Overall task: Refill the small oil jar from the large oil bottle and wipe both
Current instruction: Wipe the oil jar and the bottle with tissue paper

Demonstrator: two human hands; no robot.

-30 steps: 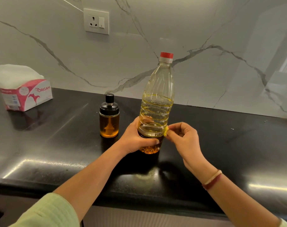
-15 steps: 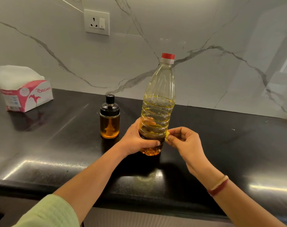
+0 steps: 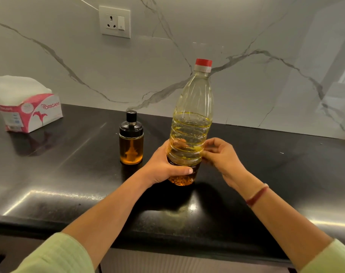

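Large oil bottle (image 3: 191, 123) capped, upright on desk (image 3: 69, 174), gripped low by left hand (image 3: 167, 168). Right hand (image 3: 221, 156) curled against side, grasp unclear. Small oil jar (image 3: 131, 146) near. Risk: oily bottle slipped, toppled by sideways push.

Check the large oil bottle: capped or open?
Capped: the red cap sits on the neck of the large oil bottle, which the left hand grips upright.

Warm, dimmish indoor light from overhead; glare streaks on glossy black bench (image 3: 286, 174), soft shadows, wide-angle bending at edges, focus sharp.
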